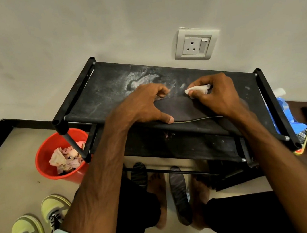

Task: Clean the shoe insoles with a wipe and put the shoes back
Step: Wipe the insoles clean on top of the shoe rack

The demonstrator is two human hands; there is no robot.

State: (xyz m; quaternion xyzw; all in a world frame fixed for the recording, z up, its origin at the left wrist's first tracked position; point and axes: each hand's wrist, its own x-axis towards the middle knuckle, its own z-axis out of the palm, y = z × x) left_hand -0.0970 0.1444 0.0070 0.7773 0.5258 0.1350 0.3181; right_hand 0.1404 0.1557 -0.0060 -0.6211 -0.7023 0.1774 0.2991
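Observation:
A dark insole (184, 109) lies flat on the top shelf of a black shoe rack (97, 95). My left hand (147, 103) rests on its left end, fingers spread and bent, thumb at the insole's near edge. My right hand (214, 94) pinches a crumpled white wipe (198, 89) and holds it against the insole's far edge. Two more dark insoles (179, 193) lie on the floor by my bare feet. A pair of yellow-green sneakers (40, 221) stands on the floor at the lower left.
A red bucket (45, 156) with used crumpled wipes stands left of the rack. A blue wipe packet (285, 114) and dark items lie to the rack's right. The rack stands against a wall with a socket (196, 44). The top shelf is dusty.

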